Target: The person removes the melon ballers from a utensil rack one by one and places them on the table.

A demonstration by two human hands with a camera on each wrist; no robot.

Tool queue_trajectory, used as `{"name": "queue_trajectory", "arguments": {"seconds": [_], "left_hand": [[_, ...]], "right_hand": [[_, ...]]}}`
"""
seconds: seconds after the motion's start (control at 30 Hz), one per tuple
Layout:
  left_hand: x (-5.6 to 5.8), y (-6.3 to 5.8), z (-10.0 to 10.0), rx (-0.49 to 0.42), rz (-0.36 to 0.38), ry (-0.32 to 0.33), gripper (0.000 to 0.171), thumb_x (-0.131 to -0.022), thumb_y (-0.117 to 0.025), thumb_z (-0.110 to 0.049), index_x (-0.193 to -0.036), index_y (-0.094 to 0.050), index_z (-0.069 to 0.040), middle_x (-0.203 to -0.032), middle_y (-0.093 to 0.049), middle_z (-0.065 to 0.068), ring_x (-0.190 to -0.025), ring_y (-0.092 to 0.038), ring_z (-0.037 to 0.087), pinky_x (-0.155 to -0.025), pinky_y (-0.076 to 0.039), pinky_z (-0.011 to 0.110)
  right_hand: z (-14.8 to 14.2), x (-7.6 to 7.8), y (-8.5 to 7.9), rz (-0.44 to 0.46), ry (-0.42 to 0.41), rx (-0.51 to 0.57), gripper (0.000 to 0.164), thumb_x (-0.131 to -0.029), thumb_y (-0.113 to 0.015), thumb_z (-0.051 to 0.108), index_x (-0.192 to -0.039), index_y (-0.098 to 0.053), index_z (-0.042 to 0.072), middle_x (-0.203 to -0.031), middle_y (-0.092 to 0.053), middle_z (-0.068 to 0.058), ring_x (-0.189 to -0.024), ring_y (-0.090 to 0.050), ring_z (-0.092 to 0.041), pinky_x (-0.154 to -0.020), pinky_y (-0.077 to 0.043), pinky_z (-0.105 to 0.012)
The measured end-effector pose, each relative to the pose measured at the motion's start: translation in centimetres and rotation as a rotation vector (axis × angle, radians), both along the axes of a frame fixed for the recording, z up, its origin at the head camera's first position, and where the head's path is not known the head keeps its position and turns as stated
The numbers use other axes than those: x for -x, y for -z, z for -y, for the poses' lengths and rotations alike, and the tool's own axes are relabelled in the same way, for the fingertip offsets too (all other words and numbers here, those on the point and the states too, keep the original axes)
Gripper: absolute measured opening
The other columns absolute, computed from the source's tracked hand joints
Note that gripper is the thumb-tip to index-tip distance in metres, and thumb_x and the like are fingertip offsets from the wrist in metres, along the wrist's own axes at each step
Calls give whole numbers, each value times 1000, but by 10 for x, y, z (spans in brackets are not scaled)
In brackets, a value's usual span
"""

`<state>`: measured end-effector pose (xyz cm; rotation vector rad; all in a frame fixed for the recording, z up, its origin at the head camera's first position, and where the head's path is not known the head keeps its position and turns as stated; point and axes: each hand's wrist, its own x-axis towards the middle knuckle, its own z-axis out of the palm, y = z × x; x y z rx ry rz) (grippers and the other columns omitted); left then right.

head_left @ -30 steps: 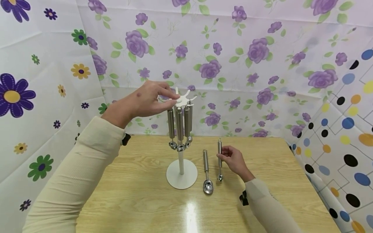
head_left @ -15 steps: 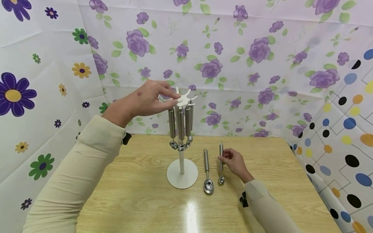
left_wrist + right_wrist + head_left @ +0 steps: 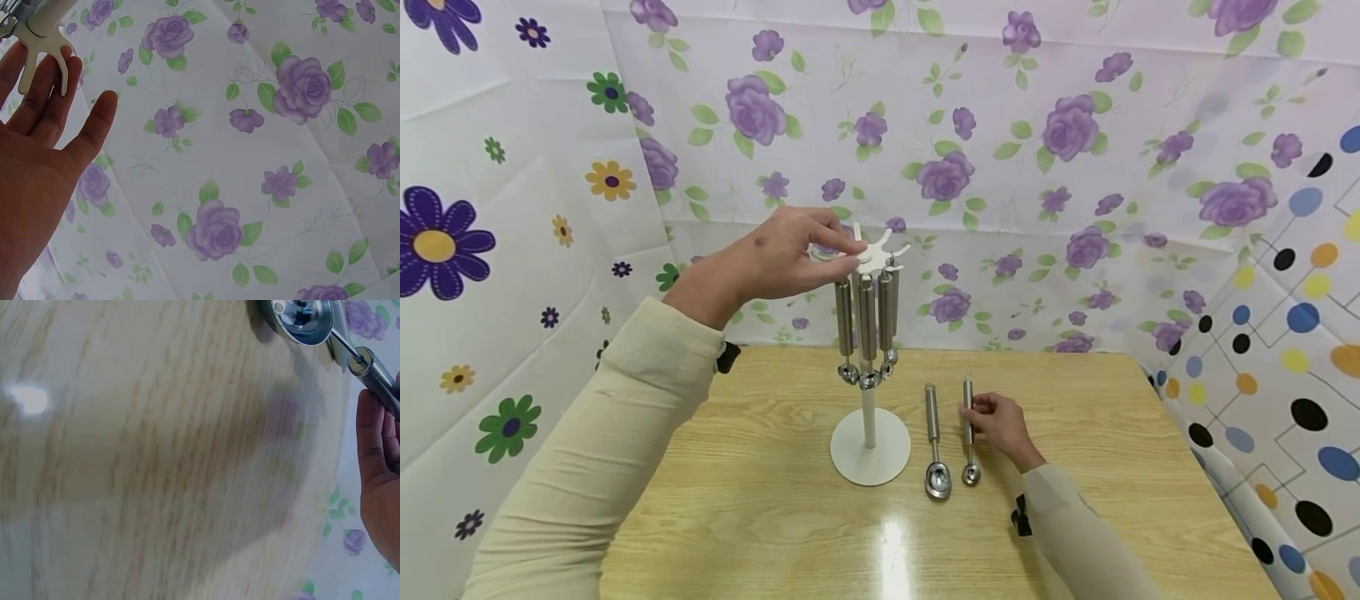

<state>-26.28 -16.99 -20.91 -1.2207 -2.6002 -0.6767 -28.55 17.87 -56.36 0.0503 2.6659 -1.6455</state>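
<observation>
My left hand [image 3: 786, 254] pinches the top hub of a white utensil stand [image 3: 870, 462] between thumb and forefinger. Several metal scoops [image 3: 867, 321] hang from its curved hooks around the pole. In the left wrist view, fingers of the left hand [image 3: 37, 175] show beside the white hooks [image 3: 44, 47]. To the right of the stand, my right hand [image 3: 1002, 423] holds a small metal scoop [image 3: 968, 421] by its handle, bowl end toward me. In the right wrist view, the handle [image 3: 375, 375] sits against the fingers. A larger scoop [image 3: 933, 442] lies between stand and small scoop.
The wooden table [image 3: 752, 500] spreads under everything. A white cloth with purple flowers [image 3: 1000, 167] hangs behind it. Patterned cloths stand at the left [image 3: 535, 292] and right [image 3: 1285, 375] sides.
My right hand and the small scoop have come down slightly toward me, the scoop's bowl now nearly level with the larger scoop's bowl. The left hand stays on the stand's top.
</observation>
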Motion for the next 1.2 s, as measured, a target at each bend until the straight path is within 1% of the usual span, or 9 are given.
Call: {"name": "queue_trajectory", "arguments": {"seconds": [0.1, 0.17, 0.37, 0.5, 0.63, 0.8, 0.93, 1.0, 1.2], "left_hand": [[0, 1, 1, 0, 3, -5, 28, -98, -64, -18, -122, -73, -6, -107, -66, 7, -88, -59, 20, -71, -50, 37], [0, 1, 0, -2, 2, -3, 28, -98, -64, -18, -122, -73, -6, -107, -66, 7, -88, -59, 20, -71, -50, 37], [-1, 0, 0, -3, 1, -2, 28, -97, -66, -19, -121, -73, -7, -108, -65, 7, -89, -59, 19, -72, -51, 37], [-1, 0, 0, -3, -2, -2, 28, -97, -66, -18, -121, -74, -6, -108, -66, 7, -90, -60, 20, -72, -51, 37], [-1, 0, 0, -2, 0, -5, 28, -97, -67, -20, -121, -73, -6, -108, -66, 8, -91, -60, 21, -73, -50, 38], [1, 0, 1, -1, 24, 5, 32, -96, -67, -20, -123, -72, -6, -109, -65, 8, -97, -59, 22, -78, -49, 41], [1, 1, 2, 0, 7, 33, 33, -95, -67, -18, -124, -71, -5, -109, -65, 7, -100, -60, 24, -81, -49, 41], [2, 2, 2, -1, -5, 37, 32, -95, -67, -17, -124, -71, -4, -109, -65, 7, -100, -60, 24, -80, -49, 41], [1, 2, 3, 1, -6, 28, 32, -95, -67, -17, -124, -71, -5, -110, -65, 6, -98, -60, 22, -79, -49, 41]], "right_hand": [[1, 1, 3, 14, -2, -17, 34, -90, -76, 12, -115, -67, -8, -95, -70, -16, -74, -69, -19, -66, -59, -35], [2, 2, 5, 23, 1, -40, 35, -89, -77, 13, -115, -68, -9, -96, -71, -17, -74, -69, -20, -64, -58, -33], [6, 3, 9, 60, 18, -143, 34, -88, -78, 19, -110, -72, -7, -96, -73, -14, -83, -68, -20, -70, -56, -32], [7, 4, 12, 64, 14, -189, 30, -88, -79, 20, -103, -74, -6, -92, -73, -12, -81, -67, -20, -69, -55, -33], [8, 6, 14, 70, 15, -184, 28, -88, -79, 19, -102, -75, -5, -91, -74, -12, -80, -68, -19, -69, -55, -33], [8, 9, 16, 111, 19, -158, 27, -89, -78, 17, -102, -74, -5, -86, -73, -12, -68, -67, -17, -59, -54, -30], [10, 9, 14, 144, 32, -133, 26, -89, -77, 16, -102, -74, -5, -82, -72, -11, -61, -65, -16, -53, -54, -29], [10, 8, 12, 144, 30, -134, 26, -89, -77, 16, -102, -74, -6, -81, -72, -11, -60, -65, -16, -53, -54, -29], [12, 8, 11, 132, 25, -155, 26, -89, -77, 17, -102, -74, -6, -83, -72, -12, -62, -65, -17, -54, -52, -29]]}}
